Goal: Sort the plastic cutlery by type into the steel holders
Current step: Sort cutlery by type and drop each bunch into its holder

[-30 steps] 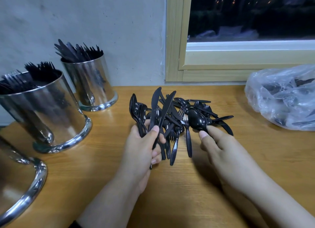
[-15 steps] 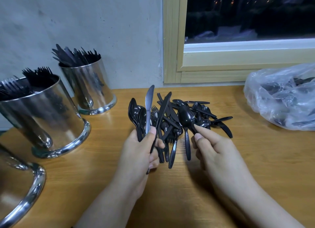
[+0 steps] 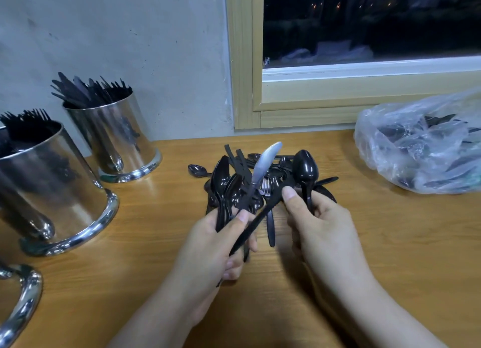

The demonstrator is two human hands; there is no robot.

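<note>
Change: right hand (image 3: 320,217) lifted spoon (image 3: 305,169) clear of pile (image 3: 263,176), gripping it | left hand (image 3: 223,233) still clutches spoons and knives bundle (image 3: 234,191) | we judge spoon joins bundle next.

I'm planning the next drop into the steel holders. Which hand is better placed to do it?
Probably the left hand: it already grips a bundle of spoons and knives and is on the side of the steel holders. The right hand pinches one spoon, farther away.
</note>
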